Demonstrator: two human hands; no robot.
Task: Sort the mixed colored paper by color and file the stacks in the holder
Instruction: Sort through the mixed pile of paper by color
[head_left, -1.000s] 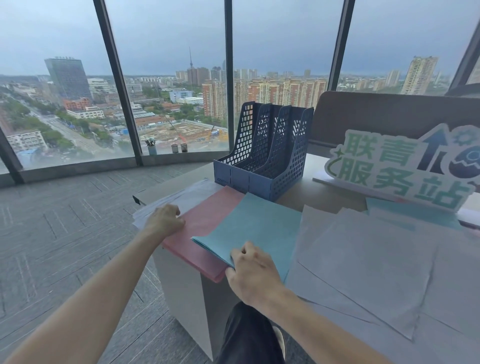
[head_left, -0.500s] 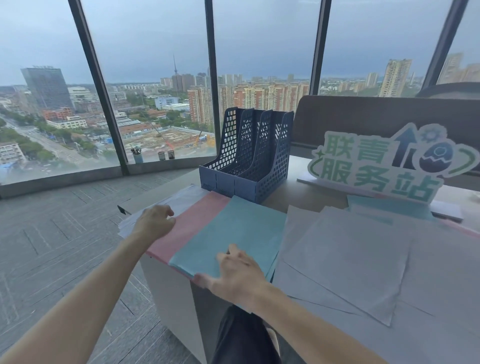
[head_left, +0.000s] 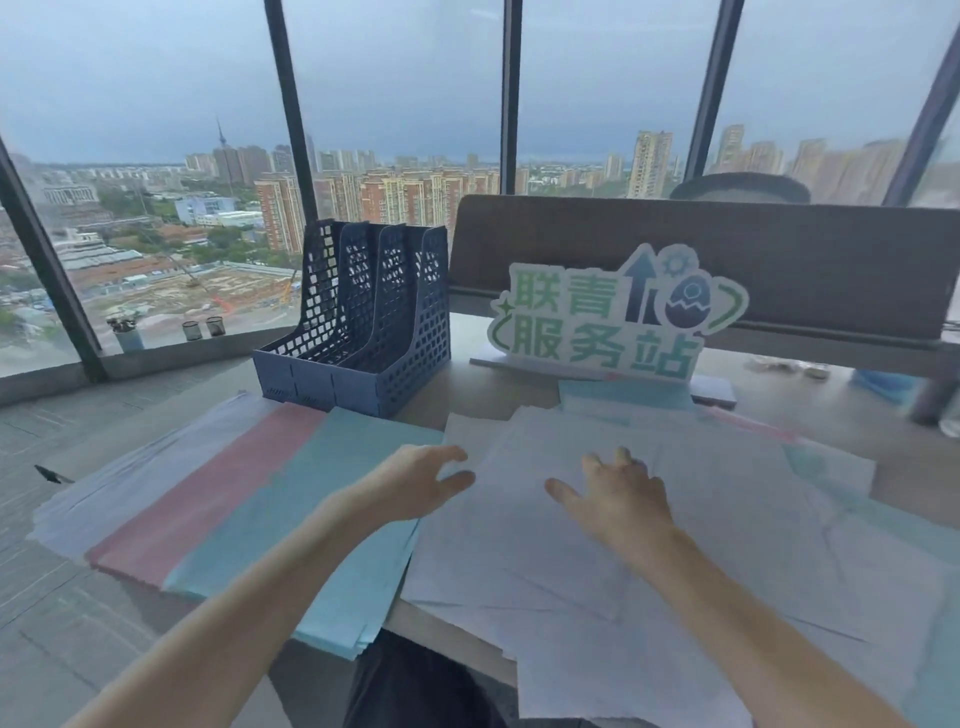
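A dark blue mesh file holder (head_left: 363, 332) stands empty at the desk's far left. In front of it lie three overlapping stacks: pale lilac-white paper (head_left: 140, 483), pink paper (head_left: 208, 499) and light blue paper (head_left: 317, 519). To the right spreads a loose pile of white sheets (head_left: 597, 582), with light blue sheets (head_left: 623, 397) and a pink edge showing beneath at the back. My left hand (head_left: 415, 480) hovers open at the white pile's left edge. My right hand (head_left: 618, 493) lies open, fingers spread, on the white sheets.
A green and white sign (head_left: 613, 317) stands behind the loose pile, before a brown desk partition (head_left: 727, 260). The desk's left corner drops to grey floor (head_left: 67, 649). Windows run along the back, with small cups (head_left: 202, 328) on the sill.
Both hands left the sorted stacks and moved right to the loose white pile. The blue stack now lies flat beside the pink one. The view has turned right.
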